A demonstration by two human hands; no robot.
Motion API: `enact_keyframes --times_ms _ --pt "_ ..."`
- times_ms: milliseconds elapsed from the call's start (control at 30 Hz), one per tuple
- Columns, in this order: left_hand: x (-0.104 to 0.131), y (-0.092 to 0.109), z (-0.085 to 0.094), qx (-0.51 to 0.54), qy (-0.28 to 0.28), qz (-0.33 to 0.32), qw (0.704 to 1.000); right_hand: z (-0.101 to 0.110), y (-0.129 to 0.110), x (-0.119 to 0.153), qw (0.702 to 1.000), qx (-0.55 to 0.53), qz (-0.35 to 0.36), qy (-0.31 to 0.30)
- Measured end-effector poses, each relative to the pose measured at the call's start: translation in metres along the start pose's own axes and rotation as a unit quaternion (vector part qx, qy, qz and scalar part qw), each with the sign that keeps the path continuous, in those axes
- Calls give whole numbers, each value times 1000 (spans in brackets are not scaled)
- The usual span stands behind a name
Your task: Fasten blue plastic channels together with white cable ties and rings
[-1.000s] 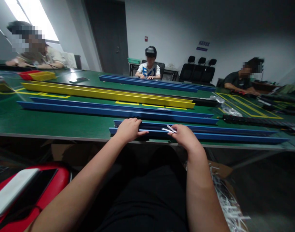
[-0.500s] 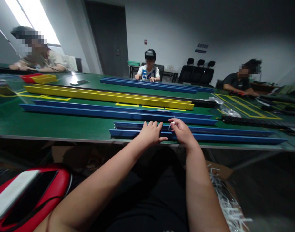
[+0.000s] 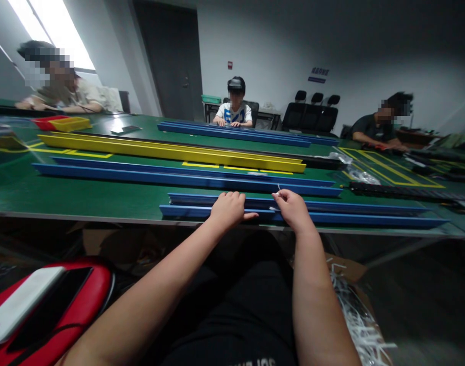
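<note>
The left hand lies palm down on the nearest blue rail, fingers curled over its top edges and thumb stretched out along the near side; its grip is loose and closes on nothing, only pressing the rail; the right hand sits just beside it on the same rail, its grip narrow, thumb and forefinger pinched on a small white strip that pokes up above the knuckles; the strip is too small to tell its shape further.

The blue rail lies along the near edge of the green counter, running from left of the hands far off to the right; it is a long open channel with two raised walls; behind it, parallel and apart, lies a second long blue rail, and beyond that a yellow rail; a third blue rail lies at the far side, in front of a seated person in a white shirt; another person sits at the far left near a yellow and red tray; a third person sits at the right.

Below the counter edge, by the right forearm, a cardboard box holds a heap of white strips; at the lower left lies a red case with a white device on top.
</note>
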State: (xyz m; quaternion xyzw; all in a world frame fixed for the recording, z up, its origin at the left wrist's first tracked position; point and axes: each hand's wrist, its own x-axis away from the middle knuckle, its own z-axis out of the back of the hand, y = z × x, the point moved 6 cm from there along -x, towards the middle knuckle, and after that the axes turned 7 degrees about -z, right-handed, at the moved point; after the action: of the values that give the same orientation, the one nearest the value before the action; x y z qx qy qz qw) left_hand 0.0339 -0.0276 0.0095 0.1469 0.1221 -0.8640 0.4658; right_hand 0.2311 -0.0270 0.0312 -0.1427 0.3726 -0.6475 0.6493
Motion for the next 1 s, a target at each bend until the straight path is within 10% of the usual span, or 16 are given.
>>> enact_keyframes --times_ms 233,500,1000 --pt "24 -43 4 -15 -20 7 1000 -10 -2 3 988 126 16 -87" --pt "21 -46 3 -7 -40 31 999 -17 -16 17 973 181 25 -139" --pt "-22 40 -4 54 -6 -25 998 13 4 9 969 239 -48 -37"
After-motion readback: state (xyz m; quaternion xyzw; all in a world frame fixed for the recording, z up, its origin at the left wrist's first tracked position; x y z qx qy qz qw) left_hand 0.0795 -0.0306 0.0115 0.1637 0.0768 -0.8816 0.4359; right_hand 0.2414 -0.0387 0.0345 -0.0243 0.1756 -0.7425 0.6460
